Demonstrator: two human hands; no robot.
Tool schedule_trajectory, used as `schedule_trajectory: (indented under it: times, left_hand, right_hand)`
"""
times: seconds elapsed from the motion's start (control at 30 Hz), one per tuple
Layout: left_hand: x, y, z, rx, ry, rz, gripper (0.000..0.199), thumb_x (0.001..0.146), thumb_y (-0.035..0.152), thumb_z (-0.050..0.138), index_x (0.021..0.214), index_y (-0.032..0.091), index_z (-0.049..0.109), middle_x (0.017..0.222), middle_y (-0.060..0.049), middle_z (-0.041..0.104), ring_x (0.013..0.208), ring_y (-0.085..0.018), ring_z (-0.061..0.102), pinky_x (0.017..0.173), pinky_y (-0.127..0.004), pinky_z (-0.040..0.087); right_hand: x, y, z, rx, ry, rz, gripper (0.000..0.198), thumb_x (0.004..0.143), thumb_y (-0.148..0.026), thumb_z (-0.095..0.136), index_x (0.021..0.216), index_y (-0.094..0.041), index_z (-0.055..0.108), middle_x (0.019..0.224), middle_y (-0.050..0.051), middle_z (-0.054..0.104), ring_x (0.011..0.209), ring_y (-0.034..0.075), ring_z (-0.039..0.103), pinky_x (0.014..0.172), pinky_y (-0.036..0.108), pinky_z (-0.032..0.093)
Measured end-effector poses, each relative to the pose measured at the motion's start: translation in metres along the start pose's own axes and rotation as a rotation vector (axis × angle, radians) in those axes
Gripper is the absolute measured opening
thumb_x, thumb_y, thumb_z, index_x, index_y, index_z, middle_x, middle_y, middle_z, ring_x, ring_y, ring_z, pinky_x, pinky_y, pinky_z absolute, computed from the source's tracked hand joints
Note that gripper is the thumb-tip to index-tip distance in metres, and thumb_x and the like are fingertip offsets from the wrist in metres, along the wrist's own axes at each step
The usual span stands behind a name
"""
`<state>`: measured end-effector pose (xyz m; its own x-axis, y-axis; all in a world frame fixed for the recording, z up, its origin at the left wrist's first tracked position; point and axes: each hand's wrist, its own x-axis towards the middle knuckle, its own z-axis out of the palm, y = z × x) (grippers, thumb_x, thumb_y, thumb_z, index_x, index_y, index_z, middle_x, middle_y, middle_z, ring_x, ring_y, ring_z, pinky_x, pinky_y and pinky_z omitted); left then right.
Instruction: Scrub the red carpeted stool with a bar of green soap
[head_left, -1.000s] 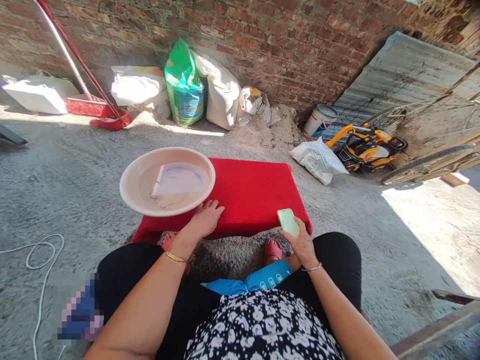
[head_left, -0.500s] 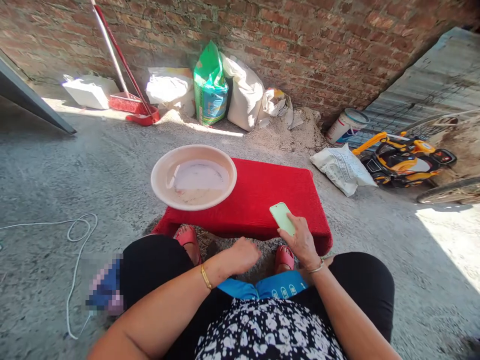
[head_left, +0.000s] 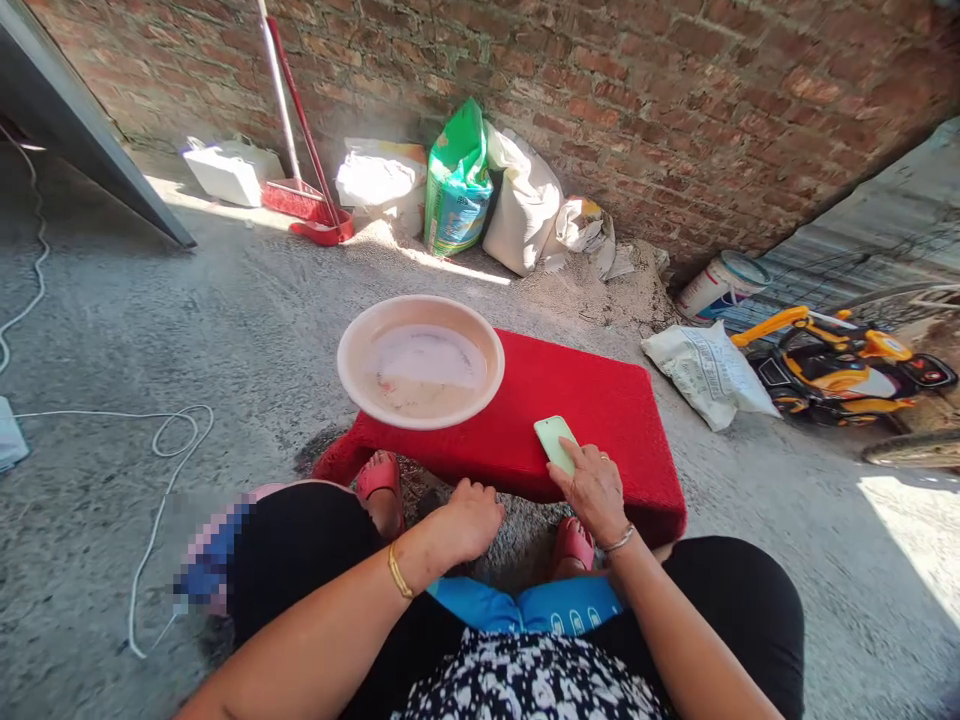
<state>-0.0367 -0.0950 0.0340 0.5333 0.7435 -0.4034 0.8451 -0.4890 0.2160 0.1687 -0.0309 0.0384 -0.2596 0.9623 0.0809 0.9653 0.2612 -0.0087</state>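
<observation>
A pale green phone (head_left: 555, 442) is in my right hand (head_left: 594, 490), gripped at its near end between thumb and fingers. It is low over the right part of a bench covered with red cloth (head_left: 585, 390). My left hand (head_left: 474, 520) hangs in front of the bench's near edge, its fingers curled in and nothing showing in them. On the bench's left part stands a wide pinkish basin (head_left: 346, 362) holding cloudy water. Both hands are apart from the basin.
Against the brick wall are a broom and red dustpan (head_left: 322, 230), a green bag (head_left: 457, 180) and a white sack (head_left: 525, 205). At right lie another sack (head_left: 709, 370) and a yellow toy digger (head_left: 847, 360). A white cable (head_left: 161, 500) runs over the floor at left.
The view has shifted, so the surroundings appear farther right. My right hand has lowered the phone toward the red cloth. My left hand has moved slightly left, its fingers still curled.
</observation>
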Motion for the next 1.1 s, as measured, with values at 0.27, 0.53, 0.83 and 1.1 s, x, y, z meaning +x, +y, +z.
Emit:
schedule_trajectory:
  times: [0.27,0.53,0.83,1.1]
  left_hand:
    - [0.003,0.002,0.003,-0.052,-0.025,0.003,0.03,0.087,0.016,0.05,0.112,0.015,0.067,0.111,-0.018,0.064,0.103,-0.028,0.06,0.087,-0.043,0.04]
    - [0.026,-0.001,0.017,-0.055,-0.071,-0.07,0.029,0.084,0.013,0.054,0.108,0.017,0.07,0.112,-0.019,0.066,0.103,-0.032,0.061,0.088,-0.049,0.042]
    - [0.029,-0.002,0.024,-0.037,-0.03,-0.045,0.028,0.081,0.014,0.057,0.106,0.015,0.07,0.105,-0.019,0.066,0.1,-0.031,0.062,0.085,-0.046,0.041]
    - [0.032,-0.002,0.034,-0.031,0.014,-0.058,0.027,0.085,0.016,0.052,0.106,0.016,0.069,0.105,-0.018,0.065,0.1,-0.031,0.06,0.087,-0.048,0.038]
  right_hand:
    - [0.046,-0.062,-0.022,0.277,-0.137,0.283,0.047,0.09,-0.054,0.046,0.124,-0.022,0.05,0.113,0.009,0.062,0.101,0.024,0.061,0.077,0.031,0.042]
    - [0.084,-0.131,-0.02,0.3,-0.306,0.211,0.059,0.088,-0.068,0.038,0.118,-0.018,0.048,0.114,0.015,0.058,0.1,0.028,0.064,0.079,0.038,0.047]
    - [0.091,-0.122,-0.017,0.288,-0.309,0.244,0.06,0.084,-0.066,0.047,0.117,-0.017,0.05,0.111,0.017,0.06,0.1,0.031,0.064,0.081,0.04,0.048]
    - [0.082,-0.051,-0.021,0.203,-0.217,0.436,0.046,0.083,-0.048,0.057,0.114,-0.015,0.053,0.113,0.018,0.061,0.103,0.03,0.064,0.082,0.036,0.046]
